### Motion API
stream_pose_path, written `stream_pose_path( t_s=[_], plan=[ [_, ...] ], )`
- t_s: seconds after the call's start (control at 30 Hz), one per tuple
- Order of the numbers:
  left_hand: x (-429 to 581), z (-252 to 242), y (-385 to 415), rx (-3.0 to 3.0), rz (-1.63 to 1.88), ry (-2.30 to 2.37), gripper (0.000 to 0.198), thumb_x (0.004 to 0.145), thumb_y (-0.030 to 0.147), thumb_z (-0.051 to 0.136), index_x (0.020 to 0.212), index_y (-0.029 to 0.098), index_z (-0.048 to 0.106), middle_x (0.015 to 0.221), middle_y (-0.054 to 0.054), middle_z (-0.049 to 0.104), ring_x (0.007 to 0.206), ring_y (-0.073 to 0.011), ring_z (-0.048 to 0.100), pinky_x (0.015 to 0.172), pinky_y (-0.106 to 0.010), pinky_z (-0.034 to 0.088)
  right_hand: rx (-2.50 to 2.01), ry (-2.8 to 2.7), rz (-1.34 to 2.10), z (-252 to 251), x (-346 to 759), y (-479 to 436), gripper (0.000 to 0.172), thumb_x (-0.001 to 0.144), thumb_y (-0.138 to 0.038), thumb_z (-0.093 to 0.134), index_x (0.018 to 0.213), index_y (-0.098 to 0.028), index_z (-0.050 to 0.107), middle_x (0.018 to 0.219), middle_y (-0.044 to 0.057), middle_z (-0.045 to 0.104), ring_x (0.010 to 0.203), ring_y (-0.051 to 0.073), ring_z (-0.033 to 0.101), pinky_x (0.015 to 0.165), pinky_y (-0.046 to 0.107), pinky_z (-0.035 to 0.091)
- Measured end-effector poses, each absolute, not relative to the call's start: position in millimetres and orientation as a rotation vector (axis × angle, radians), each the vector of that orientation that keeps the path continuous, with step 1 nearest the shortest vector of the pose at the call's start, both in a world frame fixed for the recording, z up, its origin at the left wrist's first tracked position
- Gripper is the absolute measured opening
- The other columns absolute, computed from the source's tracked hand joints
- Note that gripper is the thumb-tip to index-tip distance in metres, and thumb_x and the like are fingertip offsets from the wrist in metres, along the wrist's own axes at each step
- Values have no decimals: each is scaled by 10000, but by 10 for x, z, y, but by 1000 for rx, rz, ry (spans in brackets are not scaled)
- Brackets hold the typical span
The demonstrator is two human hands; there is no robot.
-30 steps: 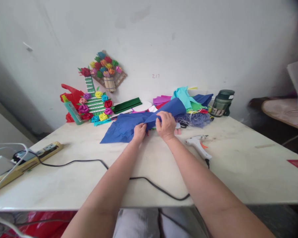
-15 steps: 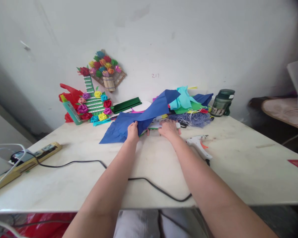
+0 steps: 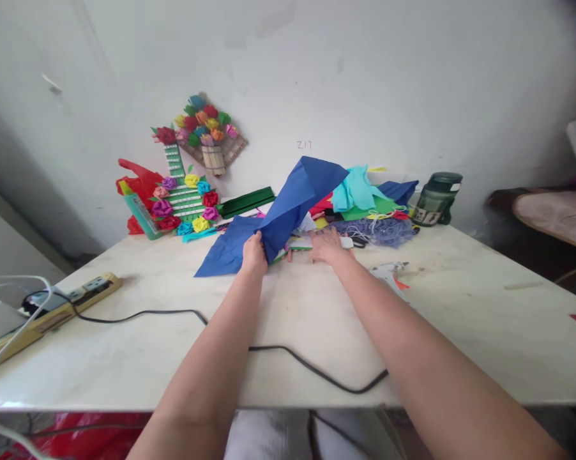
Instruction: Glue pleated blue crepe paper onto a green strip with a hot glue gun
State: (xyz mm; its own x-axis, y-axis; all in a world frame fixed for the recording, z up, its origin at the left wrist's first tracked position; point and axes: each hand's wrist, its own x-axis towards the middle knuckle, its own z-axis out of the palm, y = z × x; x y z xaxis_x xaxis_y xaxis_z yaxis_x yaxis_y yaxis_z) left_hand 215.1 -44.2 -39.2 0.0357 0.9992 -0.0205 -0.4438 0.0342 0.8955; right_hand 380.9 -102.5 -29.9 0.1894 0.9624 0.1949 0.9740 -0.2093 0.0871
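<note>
My left hand point(image 3: 254, 253) is closed on the lower edge of a large blue sheet of crepe-like paper point(image 3: 288, 204). The sheet is folded and twisted; one wing lies on the table to the left, the other stands up toward the wall. My right hand point(image 3: 327, 244) lies palm down with fingers spread over a white flat strip point(image 3: 298, 243). What its fingertips touch is partly hidden. Behind it sit a heap of blue-violet string point(image 3: 378, 231) and folded turquoise paper point(image 3: 357, 190). Dark scissor handles point(image 3: 359, 242) poke out by my right hand.
A white glue gun point(image 3: 388, 276) lies right of my right forearm, partly hidden. Its black cord point(image 3: 311, 368) crosses the table toward a power strip point(image 3: 89, 294). A paper-flower guitar point(image 3: 185, 198), a green glue bottle point(image 3: 142, 216) and a drinking bottle point(image 3: 438, 199) stand at the back.
The upright wing of the blue paper has risen and opened wider, uncovering red paper behind it. My hands stay in nearly the same places; the view has shifted slightly.
</note>
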Motion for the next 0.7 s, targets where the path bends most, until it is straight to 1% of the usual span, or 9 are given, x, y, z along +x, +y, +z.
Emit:
stream_pose_path(
  t_s=[0.1, 0.2, 0.3, 0.47, 0.57, 0.63, 0.7],
  plan=[
    [2131, -371, -460, 846, 1397, 837, 281, 724, 292, 551, 577, 200, 329, 435, 90, 255, 375, -56, 314, 414, -184, 292, -2337, -2058, -332, -266, 3841, -978, 601, 662, -228, 557, 1253, -184, 459, 1188, 130, 561, 1106, 279, 459, 957, 457, 187],
    [2121, -355, -485, 925, 1405, 793, 279, 712, 270, 567, 575, 195, 336, 440, 87, 261, 384, -50, 290, 413, -181, 270, -2315, -2146, -305, -226, 3860, -958, 628, 654, -216, 569, 1270, -211, 444, 1174, 110, 572, 1084, 271, 488, 938, 430, 239],
    [2121, -355, -497, 988, 1369, 802, 280, 710, 274, 568, 567, 190, 342, 445, 82, 270, 394, -48, 280, 417, -185, 252, -2287, -2190, -303, -198, 3868, -958, 586, 664, -206, 562, 1245, -215, 480, 1119, 114, 597, 1035, 266, 522, 893, 398, 299],
    [2126, -339, -540, 1075, 1339, 852, 291, 688, 304, 562, 546, 192, 334, 434, 82, 268, 401, -56, 271, 421, -197, 218, -2244, -2217, -294, -168, 3916, -979, 564, 661, -288, 601, 1214, -210, 525, 1145, 132, 571, 1080, 301, 490, 899, 388, 321],
    [2124, -302, -601, 1199, 1291, 873, 210, 665, 287, 548, 548, 183, 409, 433, 76, 317, 413, -62, 291, 443, -204, 239, -2251, -2200, -203, -155, 3950, -1008, 595, 657, -316, 616, 1232, -203, 512, 1168, 132, 558, 1058, 300, 513, 862, 369, 369],
    [2122, -278, -639, 1362, 1228, 896, 128, 640, 262, 555, 571, 173, 495, 451, 61, 391, 441, -75, 343, 471, -210, 271, -2224, -2197, -139, -147, 3961, -1038, 625, 658, -333, 637, 1255, -215, 492, 1191, 118, 551, 1040, 283, 531, 839, 346, 396],
    [2121, -261, -665, 1573, 1161, 951, 83, 620, 244, 571, 591, 166, 566, 490, 37, 474, 496, -97, 412, 511, -219, 307, -2225, -2119, -171, -133, 3965, -1079, 604, 656, -339, 669, 1231, -233, 517, 1180, 93, 566, 1023, 262, 545, 836, 322, 408]
  ],
)
